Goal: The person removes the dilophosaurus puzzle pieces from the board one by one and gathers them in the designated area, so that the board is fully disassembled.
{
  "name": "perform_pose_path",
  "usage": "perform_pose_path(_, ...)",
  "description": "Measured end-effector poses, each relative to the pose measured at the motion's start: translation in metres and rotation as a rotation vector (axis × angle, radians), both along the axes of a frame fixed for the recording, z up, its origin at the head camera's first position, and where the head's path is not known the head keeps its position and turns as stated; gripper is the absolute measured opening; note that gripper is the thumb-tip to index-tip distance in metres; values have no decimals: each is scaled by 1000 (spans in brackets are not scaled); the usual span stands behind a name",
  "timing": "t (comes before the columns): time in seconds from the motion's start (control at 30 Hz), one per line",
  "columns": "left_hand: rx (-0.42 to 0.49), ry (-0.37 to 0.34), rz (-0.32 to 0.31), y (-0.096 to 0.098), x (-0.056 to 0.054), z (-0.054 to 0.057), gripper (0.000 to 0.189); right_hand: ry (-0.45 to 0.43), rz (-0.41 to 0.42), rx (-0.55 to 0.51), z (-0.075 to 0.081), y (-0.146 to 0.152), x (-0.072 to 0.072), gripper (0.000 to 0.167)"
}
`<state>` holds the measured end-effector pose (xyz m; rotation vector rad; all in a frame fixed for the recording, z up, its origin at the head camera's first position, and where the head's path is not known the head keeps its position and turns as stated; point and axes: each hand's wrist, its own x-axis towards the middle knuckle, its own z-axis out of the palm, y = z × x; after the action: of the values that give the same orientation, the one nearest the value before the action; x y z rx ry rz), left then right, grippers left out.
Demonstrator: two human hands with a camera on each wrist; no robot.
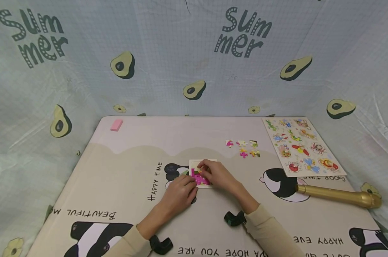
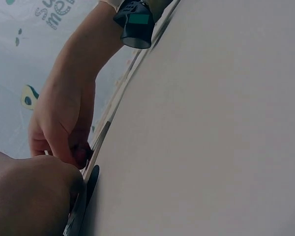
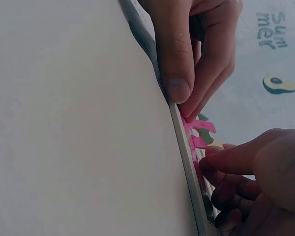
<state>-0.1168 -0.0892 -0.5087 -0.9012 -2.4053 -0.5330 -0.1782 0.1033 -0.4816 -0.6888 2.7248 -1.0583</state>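
Note:
A small white-framed jigsaw puzzle board [image 1: 214, 186], partly filled with pink pieces, lies on the table before me. My left hand [image 1: 180, 191] holds its left edge, the thumb at the rim and fingertips on the pink pieces. Over the upper right part of the board, my right hand [image 1: 220, 175] pinches a pink puzzle piece [image 3: 199, 142] between thumb and index finger. In the right wrist view a pink piece [image 3: 206, 126] stands tilted above the board, between the two hands. Most of the puzzle picture is hidden by fingers. The left wrist view shows both hands close together.
Several loose puzzle pieces [image 1: 243, 153] lie right of and beyond the board. Farther right is a sheet with cartoon insects [image 1: 298, 142], near a gold rod [image 1: 341, 196]. A pink block [image 1: 116, 125] sits at the far left corner. Printed cloth hangs behind.

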Motion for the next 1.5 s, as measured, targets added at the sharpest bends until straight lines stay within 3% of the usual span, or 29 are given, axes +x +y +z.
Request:
perform_pose_path(0.67,1,-9,-1,0,0,0,14,-109,-112,-110,6,6,-3,19)
perform_pose_path(1.0,6,-21,0,0,1,0,14,-28,-187,-117,8,26,-14,19)
perform_pose_path(1.5,25,-18,-8,-1,0,-1,12,-33,-362,-150,9,58,-28,21)
